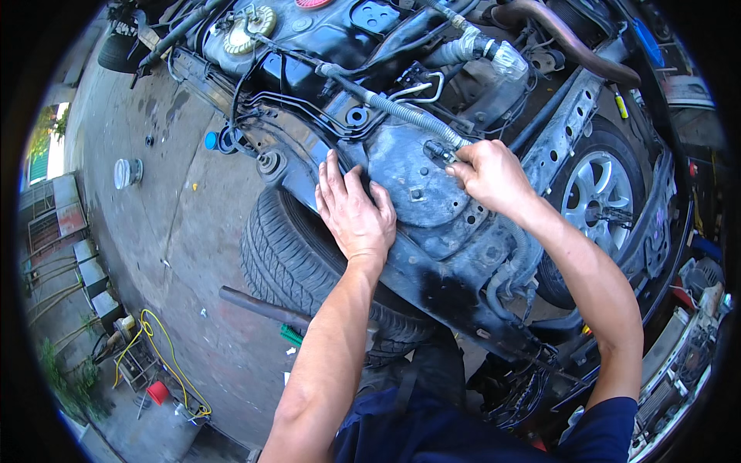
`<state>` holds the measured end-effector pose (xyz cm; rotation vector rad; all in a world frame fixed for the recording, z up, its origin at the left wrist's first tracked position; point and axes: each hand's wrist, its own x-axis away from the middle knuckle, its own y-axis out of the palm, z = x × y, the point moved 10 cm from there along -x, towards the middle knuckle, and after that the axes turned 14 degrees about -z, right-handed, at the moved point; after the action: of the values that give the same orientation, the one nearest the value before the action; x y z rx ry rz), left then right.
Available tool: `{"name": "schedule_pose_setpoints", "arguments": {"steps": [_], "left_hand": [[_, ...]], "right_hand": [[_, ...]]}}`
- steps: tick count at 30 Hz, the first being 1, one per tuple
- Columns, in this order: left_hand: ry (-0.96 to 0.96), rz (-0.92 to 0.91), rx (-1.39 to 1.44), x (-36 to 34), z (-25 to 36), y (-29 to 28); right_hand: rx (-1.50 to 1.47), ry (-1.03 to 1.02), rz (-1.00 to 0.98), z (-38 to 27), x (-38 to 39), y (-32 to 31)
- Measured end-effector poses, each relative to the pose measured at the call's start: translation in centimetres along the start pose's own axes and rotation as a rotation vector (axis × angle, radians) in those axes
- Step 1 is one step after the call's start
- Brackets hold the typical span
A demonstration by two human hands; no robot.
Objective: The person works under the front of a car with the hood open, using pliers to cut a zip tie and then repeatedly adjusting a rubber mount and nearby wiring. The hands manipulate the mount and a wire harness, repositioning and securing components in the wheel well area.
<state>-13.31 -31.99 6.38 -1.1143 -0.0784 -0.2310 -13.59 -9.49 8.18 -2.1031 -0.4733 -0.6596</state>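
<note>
My left hand (356, 212) lies with fingers stretched on the dark vehicle frame (309, 154), above a tyre (270, 255). My right hand (486, 174) grips a small dark metal tool (449, 157) over a bolt area on the dusty rounded metal plate (405, 185), which has studs and holes. The tool's working end is too small to make out clearly. A grey corrugated hose (386, 104) runs down to just behind my right hand.
Black tank (293, 62), rusty pipe (587, 54) and alloy wheel (602, 193) surround the work. Concrete floor (177, 231) holds a white bucket (128, 174), yellow hose (171, 363), red container (157, 392) and loose metal tube (262, 307). Car parts (695, 363) stand at right.
</note>
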Motion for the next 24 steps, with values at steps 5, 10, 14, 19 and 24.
{"name": "schedule_pose_setpoints", "arguments": {"steps": [5,10,14,19,24], "left_hand": [[-0.007,-0.003,-0.012,0.0,0.0,0.1],[-0.016,-0.020,-0.028,-0.1,-0.1,0.3],[-0.008,-0.009,-0.013,-0.1,0.0,0.1],[0.008,-0.004,-0.017,0.0,0.1,0.1],[0.005,-0.005,-0.030,-0.1,0.1,0.1]], "right_hand": [[-0.527,0.011,-0.346,1.5,-1.4,2.1],[-0.088,-0.045,0.002,0.3,-0.2,0.4],[0.045,-0.092,0.129,-0.6,1.0,0.1],[-0.063,-0.158,0.093,-0.2,0.7,0.1],[-0.059,-0.153,0.095,0.2,0.9,0.2]]}}
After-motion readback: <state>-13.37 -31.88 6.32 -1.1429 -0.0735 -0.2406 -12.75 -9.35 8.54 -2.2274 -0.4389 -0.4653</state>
